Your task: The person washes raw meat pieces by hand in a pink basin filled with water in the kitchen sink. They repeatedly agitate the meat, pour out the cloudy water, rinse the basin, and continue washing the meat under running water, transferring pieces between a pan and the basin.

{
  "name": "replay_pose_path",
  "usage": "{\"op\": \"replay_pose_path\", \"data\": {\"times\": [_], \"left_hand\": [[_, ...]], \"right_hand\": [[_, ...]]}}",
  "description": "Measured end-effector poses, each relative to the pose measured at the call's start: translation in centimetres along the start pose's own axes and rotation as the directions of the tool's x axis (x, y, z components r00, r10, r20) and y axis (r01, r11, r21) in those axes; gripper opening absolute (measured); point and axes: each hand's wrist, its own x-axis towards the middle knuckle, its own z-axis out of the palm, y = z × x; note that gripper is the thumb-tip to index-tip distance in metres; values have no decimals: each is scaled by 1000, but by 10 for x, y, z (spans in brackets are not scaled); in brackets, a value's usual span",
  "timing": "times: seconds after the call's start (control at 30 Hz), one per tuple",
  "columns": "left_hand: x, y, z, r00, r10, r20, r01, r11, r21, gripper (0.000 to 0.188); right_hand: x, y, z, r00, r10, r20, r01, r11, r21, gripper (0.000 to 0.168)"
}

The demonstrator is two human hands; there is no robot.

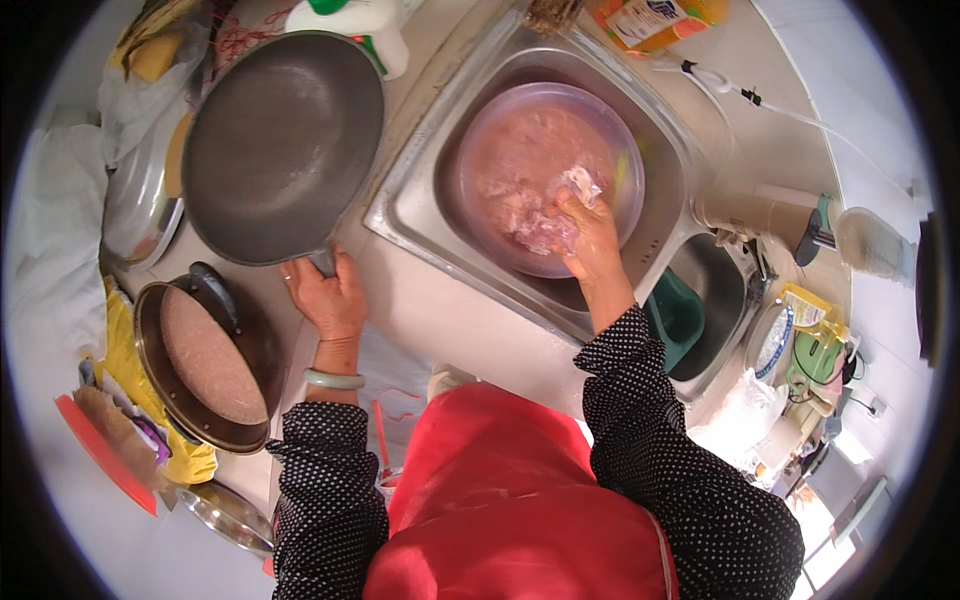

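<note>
My left hand [326,296], with a bangle at the wrist, is closed around the short handle of a large dark frying pan [285,150]. The inside of the pan faces up and looks bare. Over the sink, my right hand [596,232] grips pieces of raw meat [551,231] at the surface of cloudy pinkish water. That water fills a translucent plastic basin [637,176], which sits in the larger bowl of a stainless steel sink [420,202]. Some of the meat is hidden by the water and my fingers.
Left of me stands a deep metal pot [214,360] of pinkish liquid, near a glass lid [142,206]. A green plastic container [675,315] lies in the smaller sink bowl. Behind the sink are an orange detergent bottle [652,22] and a white cable [810,120].
</note>
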Motion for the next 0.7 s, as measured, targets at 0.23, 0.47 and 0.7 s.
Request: {"op": "replay_pose_path", "data": {"times": [0.23,0.47,0.7], "left_hand": [[4,4,-5,998,34,-43,-33,999,26,33],[-1,-1,-4,1000,27,4,-27,999,35,32],[-15,10,-25,920,-327,218,393,752,-530,16]], "right_hand": [[37,40,-27,989,-134,-55,70,774,-629,29],[18,22,-7,953,-294,72,202,439,-876,40],[-45,-7,107,911,-197,363,331,874,-356,43]]}}
